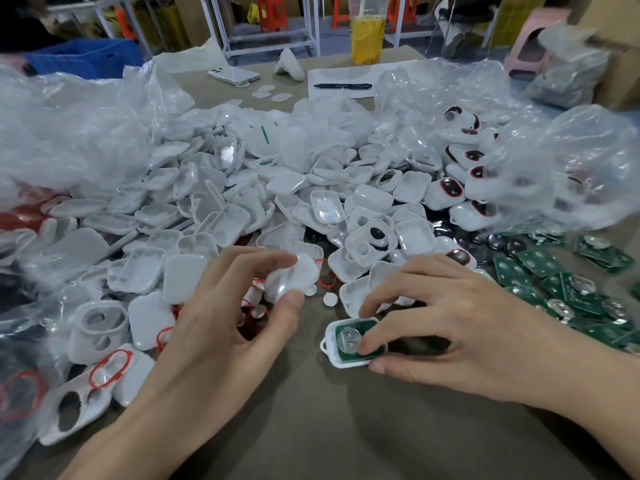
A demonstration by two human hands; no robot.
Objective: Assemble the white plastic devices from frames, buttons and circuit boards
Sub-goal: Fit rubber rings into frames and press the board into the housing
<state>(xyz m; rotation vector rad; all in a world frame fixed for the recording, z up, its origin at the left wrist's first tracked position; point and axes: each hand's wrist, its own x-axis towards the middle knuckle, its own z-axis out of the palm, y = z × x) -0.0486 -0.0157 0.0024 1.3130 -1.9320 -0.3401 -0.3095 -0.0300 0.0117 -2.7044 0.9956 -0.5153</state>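
White frame (346, 364) | green circuit board (343, 355) seated inside | silver disc (348, 337) atop

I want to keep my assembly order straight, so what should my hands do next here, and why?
Probably bring the white shell piece pinched in the left hand over the frame and press it on. The green circuit board already sits in that frame, which the right hand grips, and the board's top is uncovered.
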